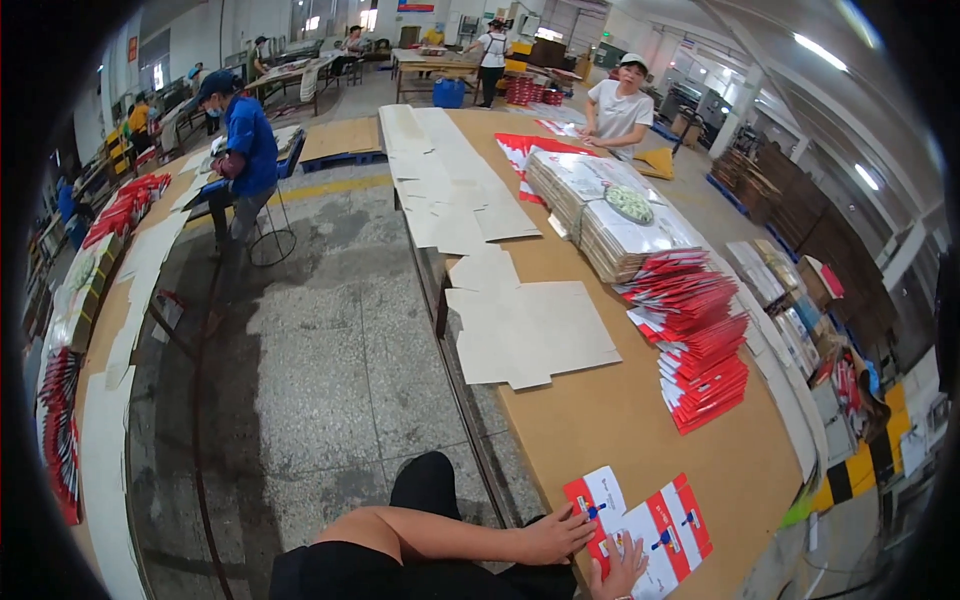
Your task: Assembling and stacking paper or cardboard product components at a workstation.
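Note:
A red and white printed card sheet (655,527) with small blue marks lies flat at the near end of the brown tabletop. My left hand (556,536) rests on its left edge with the fingers stretched out. Close beside it, my right hand (620,574) is laid on the lower part of the sheet, fingers spread. Neither hand grips anything. Farther up the table, a fanned pile of red and white folded cartons (692,335) leans along the right side.
Behind the cartons sits a thick stack of printed cardboard (610,200). Plain beige cardboard sheets (535,335) cover the table's left side. A person in white (617,112) stands at the far end; a person in blue (250,150) works across the aisle by a stool (272,247).

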Action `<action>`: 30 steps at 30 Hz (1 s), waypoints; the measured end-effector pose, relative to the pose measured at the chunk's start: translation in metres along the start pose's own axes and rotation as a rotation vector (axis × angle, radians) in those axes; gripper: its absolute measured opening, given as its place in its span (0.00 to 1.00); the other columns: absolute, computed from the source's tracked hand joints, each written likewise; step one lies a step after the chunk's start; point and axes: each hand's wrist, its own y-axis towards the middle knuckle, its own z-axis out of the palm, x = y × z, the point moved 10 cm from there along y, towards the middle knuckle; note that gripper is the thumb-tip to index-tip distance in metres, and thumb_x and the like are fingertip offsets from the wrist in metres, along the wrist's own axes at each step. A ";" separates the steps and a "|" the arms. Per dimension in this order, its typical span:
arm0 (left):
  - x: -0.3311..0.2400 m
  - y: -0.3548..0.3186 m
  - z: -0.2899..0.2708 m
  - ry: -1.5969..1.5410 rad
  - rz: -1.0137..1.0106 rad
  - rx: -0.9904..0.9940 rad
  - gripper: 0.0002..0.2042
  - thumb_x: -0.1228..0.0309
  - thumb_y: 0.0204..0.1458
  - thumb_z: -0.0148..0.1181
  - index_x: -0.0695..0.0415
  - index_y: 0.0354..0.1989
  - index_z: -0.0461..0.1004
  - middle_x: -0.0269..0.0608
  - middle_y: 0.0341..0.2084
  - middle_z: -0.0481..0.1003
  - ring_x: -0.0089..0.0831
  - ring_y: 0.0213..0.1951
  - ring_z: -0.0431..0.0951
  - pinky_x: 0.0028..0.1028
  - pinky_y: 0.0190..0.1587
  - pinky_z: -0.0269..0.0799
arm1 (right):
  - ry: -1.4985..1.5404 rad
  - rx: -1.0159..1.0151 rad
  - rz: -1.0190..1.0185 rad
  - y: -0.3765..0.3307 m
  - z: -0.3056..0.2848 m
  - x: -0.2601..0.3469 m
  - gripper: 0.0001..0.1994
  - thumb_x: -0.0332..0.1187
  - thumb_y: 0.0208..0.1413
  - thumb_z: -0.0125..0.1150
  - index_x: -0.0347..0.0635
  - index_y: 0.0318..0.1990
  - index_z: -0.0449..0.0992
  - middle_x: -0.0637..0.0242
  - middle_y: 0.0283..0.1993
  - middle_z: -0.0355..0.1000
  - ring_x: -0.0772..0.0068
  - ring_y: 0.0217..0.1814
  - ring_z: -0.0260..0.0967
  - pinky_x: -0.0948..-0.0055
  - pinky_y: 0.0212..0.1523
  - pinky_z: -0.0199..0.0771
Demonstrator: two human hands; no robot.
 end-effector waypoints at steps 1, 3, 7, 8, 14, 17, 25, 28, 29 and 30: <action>0.000 0.001 0.004 0.021 0.009 0.066 0.39 0.45 0.47 0.59 0.59 0.64 0.63 0.44 0.64 0.61 0.44 0.65 0.58 0.52 0.67 0.46 | -0.002 0.011 -0.004 0.000 0.000 0.003 0.27 0.52 0.59 0.51 0.55 0.65 0.66 0.60 0.72 0.55 0.42 0.76 0.40 0.35 0.68 0.33; 0.002 0.003 -0.003 0.028 0.010 0.014 0.39 0.44 0.46 0.60 0.59 0.62 0.64 0.44 0.61 0.63 0.43 0.64 0.59 0.52 0.67 0.46 | 0.042 0.028 0.076 0.002 -0.002 0.000 0.27 0.46 0.53 0.58 0.52 0.62 0.70 0.52 0.70 0.54 0.38 0.75 0.38 0.33 0.68 0.27; 0.001 0.012 -0.007 0.063 0.020 0.013 0.39 0.39 0.43 0.60 0.60 0.56 0.70 0.43 0.54 0.65 0.42 0.60 0.62 0.53 0.67 0.45 | 0.071 0.051 0.039 0.005 -0.008 0.011 0.28 0.46 0.54 0.57 0.50 0.63 0.68 0.50 0.71 0.53 0.37 0.75 0.38 0.32 0.68 0.28; 0.001 0.014 -0.007 0.070 0.027 0.008 0.39 0.38 0.42 0.60 0.60 0.53 0.72 0.43 0.52 0.66 0.41 0.58 0.63 0.53 0.67 0.46 | 0.060 0.050 0.049 0.004 -0.008 0.010 0.28 0.47 0.55 0.56 0.50 0.63 0.68 0.51 0.71 0.53 0.37 0.75 0.37 0.32 0.68 0.28; 0.003 0.019 -0.002 0.048 0.023 -0.027 0.38 0.35 0.41 0.58 0.60 0.48 0.75 0.41 0.48 0.64 0.39 0.54 0.63 0.53 0.67 0.46 | 0.028 0.051 0.057 0.002 -0.006 0.009 0.27 0.47 0.57 0.54 0.49 0.63 0.68 0.51 0.71 0.53 0.37 0.76 0.37 0.32 0.68 0.27; 0.001 0.017 -0.009 0.033 0.048 -0.084 0.38 0.34 0.40 0.58 0.60 0.43 0.77 0.41 0.47 0.63 0.39 0.53 0.63 0.53 0.67 0.44 | 0.014 0.042 0.067 0.001 -0.003 0.006 0.26 0.48 0.57 0.52 0.49 0.62 0.69 0.51 0.71 0.53 0.37 0.76 0.38 0.31 0.68 0.27; 0.004 0.037 -0.003 -0.045 -0.007 -0.079 0.38 0.32 0.41 0.56 0.61 0.40 0.76 0.40 0.41 0.64 0.39 0.49 0.63 0.54 0.66 0.45 | -0.019 0.042 0.052 0.001 0.002 0.000 0.26 0.47 0.58 0.51 0.50 0.62 0.69 0.51 0.71 0.53 0.37 0.76 0.38 0.30 0.67 0.28; 0.006 0.045 -0.002 -0.067 -0.020 -0.043 0.39 0.31 0.41 0.54 0.62 0.39 0.75 0.41 0.39 0.64 0.39 0.48 0.64 0.54 0.66 0.45 | 0.003 0.068 0.059 0.001 -0.001 0.003 0.27 0.47 0.57 0.51 0.51 0.63 0.68 0.52 0.72 0.52 0.37 0.76 0.37 0.30 0.68 0.27; 0.007 0.046 -0.002 -0.072 -0.026 -0.045 0.39 0.31 0.41 0.53 0.62 0.39 0.75 0.41 0.38 0.64 0.39 0.48 0.64 0.54 0.65 0.46 | 0.001 0.072 0.065 0.001 -0.003 0.005 0.27 0.47 0.57 0.51 0.51 0.64 0.67 0.52 0.72 0.51 0.37 0.76 0.37 0.30 0.68 0.27; 0.007 0.047 0.000 -0.073 -0.029 -0.044 0.39 0.31 0.41 0.53 0.62 0.39 0.75 0.41 0.38 0.64 0.39 0.48 0.64 0.54 0.65 0.46 | -0.002 0.077 0.072 0.001 -0.003 0.006 0.28 0.47 0.57 0.51 0.51 0.65 0.67 0.52 0.72 0.51 0.37 0.76 0.37 0.30 0.67 0.27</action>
